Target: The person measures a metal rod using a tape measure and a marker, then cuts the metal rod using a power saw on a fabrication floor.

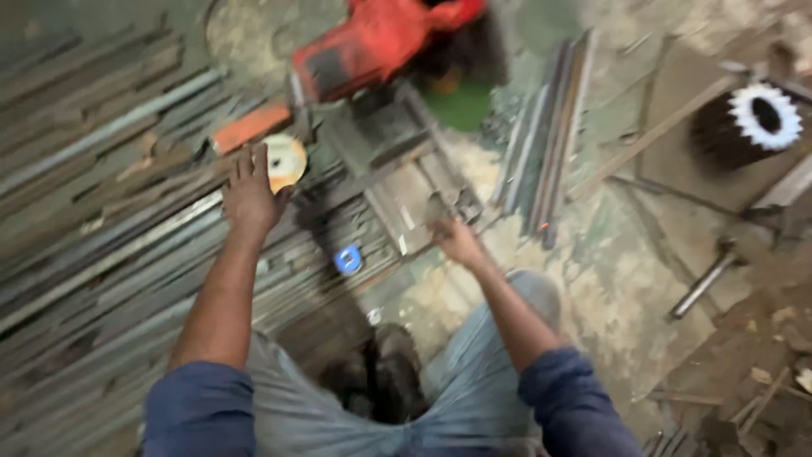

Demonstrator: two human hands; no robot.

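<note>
The left hand [250, 193] lies open, fingers spread, on the metal strips [110, 228], a round disc [285, 161] touching at its 2 o'clock. The right hand [455, 239] grips a steel piece [440, 207]; a red saw [372, 42] sits at 12 o'clock.

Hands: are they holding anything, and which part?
The left hand lies flat and open on the metal bars, holding nothing. The right hand touches a metal piece; blur hides any grip.
</note>
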